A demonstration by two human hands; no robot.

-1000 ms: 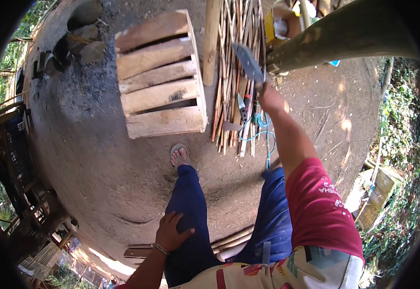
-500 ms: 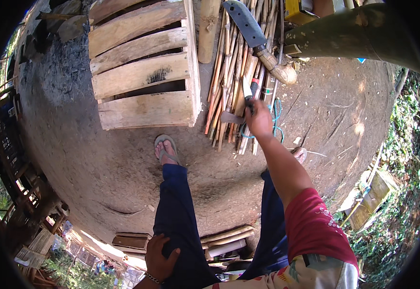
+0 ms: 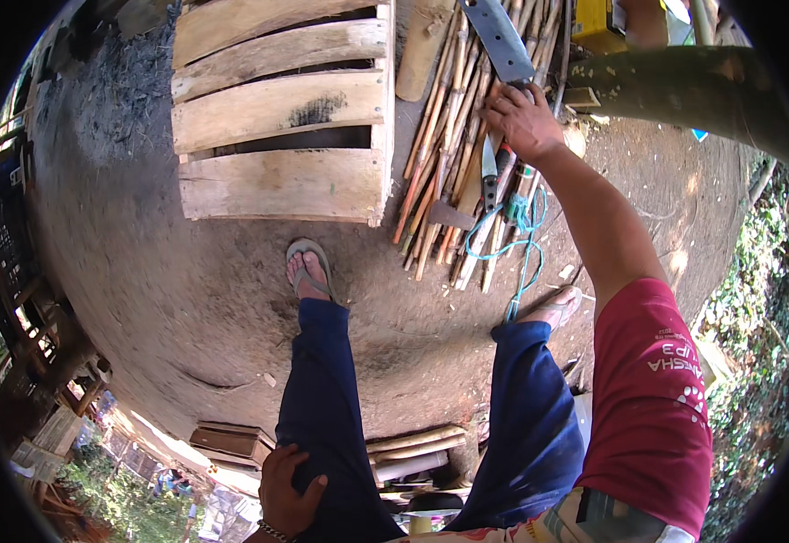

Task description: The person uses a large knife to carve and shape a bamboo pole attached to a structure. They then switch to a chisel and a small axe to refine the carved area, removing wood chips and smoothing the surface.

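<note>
My right hand is closed round the wooden handle of a machete, whose broad, dark blade with a row of holes points away from me. The machete lies over a bundle of thin bamboo sticks. Just nearer than that hand, a small knife with a black handle rests on the bundle. Beside it are a dark flat blade and a loose turquoise cord. My left hand rests on my left thigh, fingers apart, holding nothing.
A slatted wooden crate stands left of the sticks, with a thick pole between them. A large green bamboo trunk lies at the right, with a yellow box behind it. Short wood pieces lie below me on bare earth.
My right hand has moved from the small knife, now lying on the sticks, farther out and right to the machete's handle. The left hand stays on my thigh. The view has shifted slightly.
</note>
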